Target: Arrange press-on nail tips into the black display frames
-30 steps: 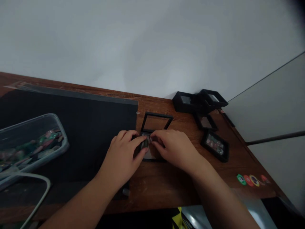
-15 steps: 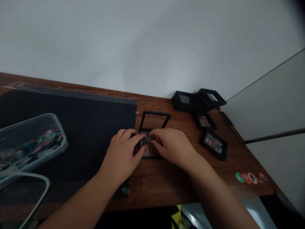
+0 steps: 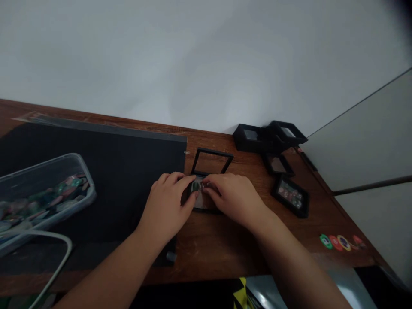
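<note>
A small black display case (image 3: 212,151) lies on the wooden table with its framed lid raised. My left hand (image 3: 165,201) is at the left side of its base, thumb and forefinger apart at a green stone (image 3: 196,186) lying inside. My right hand (image 3: 236,197) reaches in from the right, its thumb and forefinger pinched around a small shiny, clear-looking piece (image 3: 202,186) beside the green one. The right fingers partly hide that piece. Both hands cover much of the case's base.
A clear plastic tub (image 3: 86,176) of mixed stones stands on a black mat (image 3: 138,159) at left, a pale cable (image 3: 66,240) before it. Black cases (image 3: 252,137) stand at the back right; a filled case (image 3: 291,195) lies nearer. Colourful round pieces (image 3: 343,242) line the right edge.
My left thumb and forefinger have parted slightly, and the green stone shows more plainly between them. My right hand stays nearly in place. The whole view has shifted slightly.
</note>
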The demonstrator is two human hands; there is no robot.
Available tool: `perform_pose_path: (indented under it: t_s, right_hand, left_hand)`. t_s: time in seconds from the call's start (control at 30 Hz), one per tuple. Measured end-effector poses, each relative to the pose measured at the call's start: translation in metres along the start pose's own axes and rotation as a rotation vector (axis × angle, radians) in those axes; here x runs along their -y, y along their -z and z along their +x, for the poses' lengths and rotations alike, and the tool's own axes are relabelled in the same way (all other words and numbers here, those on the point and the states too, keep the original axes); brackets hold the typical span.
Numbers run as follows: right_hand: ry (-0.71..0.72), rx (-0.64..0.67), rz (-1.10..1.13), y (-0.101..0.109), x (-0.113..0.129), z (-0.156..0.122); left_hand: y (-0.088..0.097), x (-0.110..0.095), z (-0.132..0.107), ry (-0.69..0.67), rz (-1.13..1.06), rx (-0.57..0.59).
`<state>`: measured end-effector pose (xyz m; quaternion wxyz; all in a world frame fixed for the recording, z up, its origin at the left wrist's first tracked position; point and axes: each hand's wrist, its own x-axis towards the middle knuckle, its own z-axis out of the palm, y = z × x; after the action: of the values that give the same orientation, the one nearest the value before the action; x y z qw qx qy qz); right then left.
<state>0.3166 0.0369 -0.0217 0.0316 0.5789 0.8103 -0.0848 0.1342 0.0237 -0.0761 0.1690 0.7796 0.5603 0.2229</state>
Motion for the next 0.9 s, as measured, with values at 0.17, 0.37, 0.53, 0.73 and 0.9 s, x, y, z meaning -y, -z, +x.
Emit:
perform_pose_path:
  t_s: [0.17, 0.37, 0.53, 0.73, 0.9]
  right_hand:
    - [0.000, -0.004, -0.002, 0.0017, -0.0003, 0.0003]
    - [-0.003, -0.004, 0.018, -0.0001, 0.0000, 0.0022]
    - [-0.002, -0.013, 0.038, -0.0008, 0.0005, 0.0035]
    - [-0.018, -0.024, 0.022, -0.0010, 0.0000, 0.0047]
    - [-0.042, -0.022, 0.032, 0.0003, 0.0008, 0.0040]
  left_hand:
    - [0.0011, 0.0007, 0.0004, 0.062, -0.026, -0.040]
    - [0.0011, 0.0016, 0.0016, 0.096, -0.065, -0.076]
    - [0.0020, 0.0017, 0.0015, 0.064, -0.078, -0.074]
    - [0.0014, 0.0027, 0.0029, 0.027, -0.107, -0.080]
    - [0.0032, 0.0009, 0.0032, -0.003, -0.132, -0.078]
